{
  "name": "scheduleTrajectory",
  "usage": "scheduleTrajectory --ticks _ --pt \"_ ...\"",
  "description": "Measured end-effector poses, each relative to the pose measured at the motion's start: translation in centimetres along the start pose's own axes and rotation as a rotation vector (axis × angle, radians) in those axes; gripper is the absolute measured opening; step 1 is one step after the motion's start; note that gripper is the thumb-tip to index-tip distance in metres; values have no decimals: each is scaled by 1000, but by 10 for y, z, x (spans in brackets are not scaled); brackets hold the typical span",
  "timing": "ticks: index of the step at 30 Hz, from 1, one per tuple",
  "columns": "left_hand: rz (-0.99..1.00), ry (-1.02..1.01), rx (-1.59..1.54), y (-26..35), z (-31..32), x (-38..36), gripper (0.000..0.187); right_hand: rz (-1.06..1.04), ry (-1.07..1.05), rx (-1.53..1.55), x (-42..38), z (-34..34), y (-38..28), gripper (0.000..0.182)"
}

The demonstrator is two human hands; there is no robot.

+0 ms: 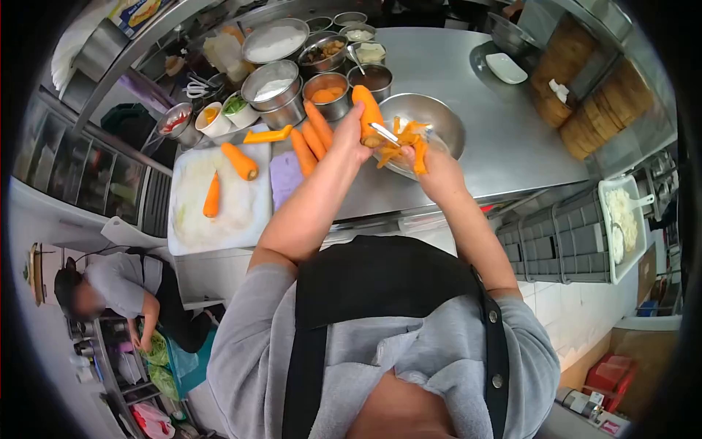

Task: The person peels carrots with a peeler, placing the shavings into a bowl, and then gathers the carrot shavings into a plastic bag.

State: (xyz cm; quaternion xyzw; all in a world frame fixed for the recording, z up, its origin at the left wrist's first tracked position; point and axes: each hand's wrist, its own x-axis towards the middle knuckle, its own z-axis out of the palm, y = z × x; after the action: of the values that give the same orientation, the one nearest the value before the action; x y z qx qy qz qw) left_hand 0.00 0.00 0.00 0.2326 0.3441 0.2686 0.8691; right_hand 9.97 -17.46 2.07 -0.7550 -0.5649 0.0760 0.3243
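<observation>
My left hand [355, 134] is wrapped round a thick orange carrot [368, 108], tilted above the near-left rim of a steel bowl [450, 126]. Closed on a peeler, my right hand [441, 174] is beside the carrot's lower end. The peeler's metal blade [384, 134] lies close against the carrot; its handle is hidden in my fingers. Curled carrot peels [412, 140] hang around the blade and right fingers, over the bowl. Left of my left forearm, several whole carrots [317, 126] lie side by side on the steel counter.
A white cutting board [219, 194] at left bears two carrots [240, 162]. Behind stand several steel containers of ingredients [327, 94]. A white dish [506, 68] and wooden boards [603, 110] are at right. Another person [131, 285] crouches at lower left, handling greens.
</observation>
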Motion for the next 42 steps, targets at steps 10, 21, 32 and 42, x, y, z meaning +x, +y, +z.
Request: scheduleTrajectory --ticks 10,21,32,42 --pt "30 -33 145 -11 23 -15 40 123 -20 -129 -6 -6 -3 45" --pt "73 -276 315 -34 7 -58 38 225 1 36 25 -1 20 58" --pt "-164 -300 -32 -15 -24 -48 48 300 16 255 38 20 40 53" --pt "66 -48 55 0 10 -6 45 7 -9 48 3 1 -3 43"
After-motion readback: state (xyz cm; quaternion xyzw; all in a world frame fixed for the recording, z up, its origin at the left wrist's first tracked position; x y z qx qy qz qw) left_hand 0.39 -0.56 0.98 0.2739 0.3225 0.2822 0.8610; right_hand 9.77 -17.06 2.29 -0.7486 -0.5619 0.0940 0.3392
